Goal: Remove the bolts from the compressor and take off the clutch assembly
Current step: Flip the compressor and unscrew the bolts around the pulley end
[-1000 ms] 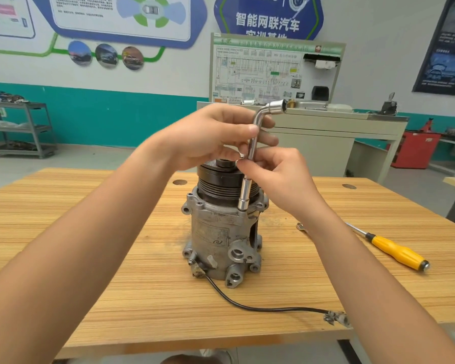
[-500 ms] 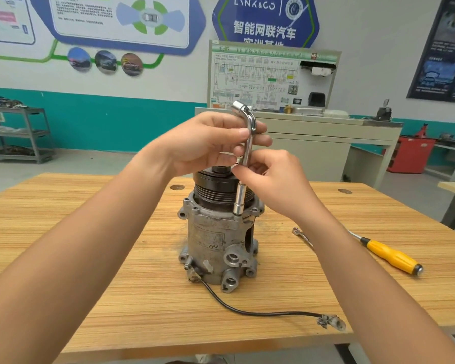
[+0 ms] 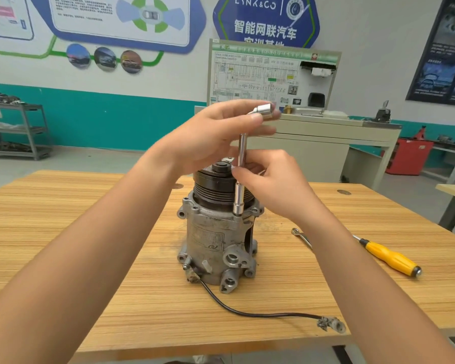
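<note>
A grey metal compressor [image 3: 210,240] stands upright on the wooden table [image 3: 90,232], with its black clutch assembly [image 3: 213,182] on top. A chrome L-shaped socket wrench [image 3: 240,179] stands upright with its lower socket on a bolt at the compressor's upper flange. My left hand [image 3: 210,137] holds the wrench's bent top arm, which points right. My right hand [image 3: 271,185] pinches the vertical shaft at mid height. The bolt itself is hidden inside the socket.
A yellow-handled screwdriver [image 3: 386,256] and a small spanner [image 3: 301,236] lie on the table to the right. A black cable [image 3: 260,312] runs from the compressor's base to a connector near the front edge. A training bench stands behind the table.
The wrench's bent top arm has swung round from pointing left to pointing right, turned by my left hand. My right hand has stayed on the shaft.
</note>
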Motion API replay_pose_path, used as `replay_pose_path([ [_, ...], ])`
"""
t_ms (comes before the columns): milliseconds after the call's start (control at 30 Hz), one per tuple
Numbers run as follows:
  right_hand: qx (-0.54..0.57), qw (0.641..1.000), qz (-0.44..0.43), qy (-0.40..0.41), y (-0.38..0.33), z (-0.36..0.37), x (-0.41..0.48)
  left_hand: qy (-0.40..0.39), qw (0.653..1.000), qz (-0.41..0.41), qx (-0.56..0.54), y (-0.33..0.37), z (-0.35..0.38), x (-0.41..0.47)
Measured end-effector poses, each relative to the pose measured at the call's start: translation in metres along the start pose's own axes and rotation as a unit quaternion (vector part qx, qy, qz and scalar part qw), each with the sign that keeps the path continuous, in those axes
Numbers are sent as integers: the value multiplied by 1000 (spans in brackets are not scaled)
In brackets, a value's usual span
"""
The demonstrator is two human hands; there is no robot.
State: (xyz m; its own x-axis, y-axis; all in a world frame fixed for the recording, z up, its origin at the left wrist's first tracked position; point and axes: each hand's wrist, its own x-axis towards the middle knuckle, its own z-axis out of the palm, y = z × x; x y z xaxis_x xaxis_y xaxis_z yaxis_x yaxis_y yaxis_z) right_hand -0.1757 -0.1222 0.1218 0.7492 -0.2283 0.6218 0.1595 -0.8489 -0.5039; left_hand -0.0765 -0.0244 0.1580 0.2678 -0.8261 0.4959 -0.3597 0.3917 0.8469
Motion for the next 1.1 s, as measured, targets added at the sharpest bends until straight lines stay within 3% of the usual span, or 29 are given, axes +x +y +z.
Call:
replay_pose_path([
  [67,-6,999,13,-36,0,-6,2,-35,999,-16,-5,6,-4,0],
  [133,-33,999,24,-36,0,-8,4,19,993,-12,112,10,3,4],
  [200,-66,997,37,26,-1,-5,5,100,963,27,250,12,16,11],
  [267,-90,992,30,79,-3,1,4,136,951,44,275,9,23,16],
  [367,-49,996,33,64,-4,2,7,25,997,-42,51,10,18,15],
  [433,-1,999,52,14,-3,-4,12,-21,994,-61,-92,9,10,13],
  [567,75,991,72,-80,-3,-10,19,47,983,-51,-170,3,10,13],
  [633,77,992,75,-68,-2,-8,20,111,987,-38,-106,0,11,13],
  [700,59,995,76,-27,-1,-2,20,203,977,9,58,-2,14,14],
  [767,-18,998,42,44,-1,4,19,285,923,75,249,-3,17,14],
  [833,-65,992,0,107,-3,6,15,309,873,107,361,1,21,12],
  [900,-13,992,4,122,0,6,10,273,880,95,377,10,24,8],
  [1000,118,988,39,93,5,3,3,150,953,52,258,22,26,1],
  [1100,174,983,48,32,4,-4,3,50,970,42,234,29,21,-7],
])
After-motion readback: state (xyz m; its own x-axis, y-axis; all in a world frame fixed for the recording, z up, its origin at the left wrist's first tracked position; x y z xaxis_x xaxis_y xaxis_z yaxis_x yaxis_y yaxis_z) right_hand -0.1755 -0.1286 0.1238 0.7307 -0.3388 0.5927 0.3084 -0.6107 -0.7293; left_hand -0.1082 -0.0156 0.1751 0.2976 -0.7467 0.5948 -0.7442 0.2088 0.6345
